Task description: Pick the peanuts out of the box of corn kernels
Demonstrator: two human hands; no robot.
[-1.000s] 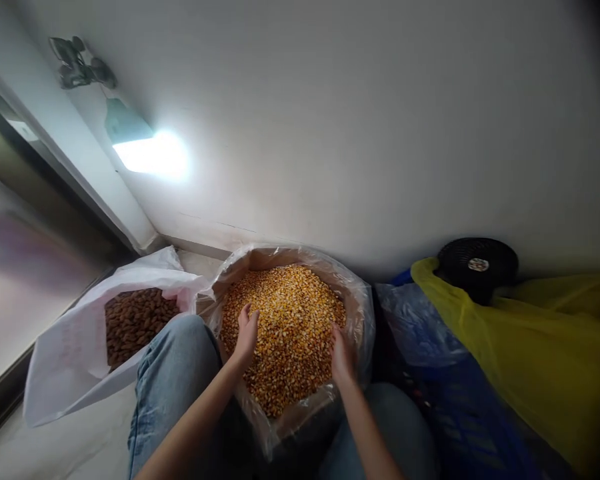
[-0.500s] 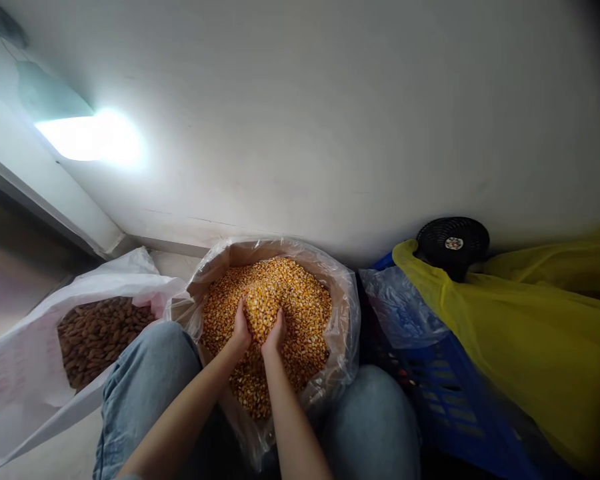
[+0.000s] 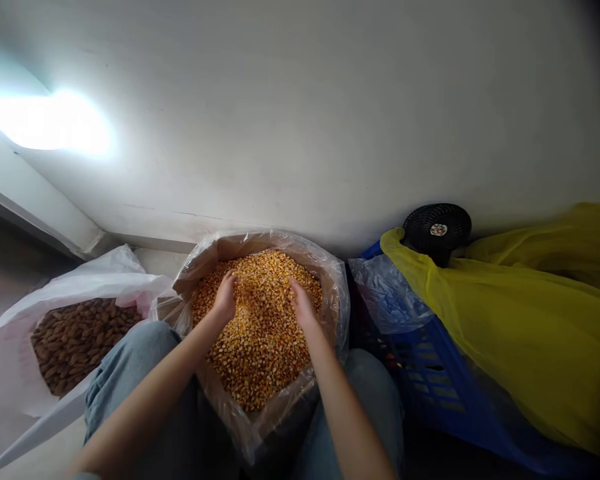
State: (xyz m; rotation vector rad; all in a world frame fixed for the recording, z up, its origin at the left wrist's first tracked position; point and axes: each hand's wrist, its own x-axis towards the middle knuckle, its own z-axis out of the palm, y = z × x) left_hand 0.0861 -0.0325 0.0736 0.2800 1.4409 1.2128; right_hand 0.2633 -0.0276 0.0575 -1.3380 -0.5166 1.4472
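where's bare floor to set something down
One small floor patch shows by the wall, between the white bag and the corn bag; a second patch lies lower left, between the white bag and left leg. The right side is crowded: blue crate, clear plastic, yellow netting and black fan bunch together.

The left hand [image 3: 225,297] and the right hand [image 3: 304,305] are at a big heap of yellow corn [image 3: 260,347]. They are apart and hold nothing tight. The corn is in a clear plastic bag [image 3: 341,287] between two knees [image 3: 130,353] in blue jeans. On the left, a white bag [image 3: 10,373] has brown nuts [image 3: 80,337] inside. On the right, a thin yellow cloth [image 3: 520,320] lies over a blue basket [image 3: 430,380], next to a black fan [image 3: 437,230].
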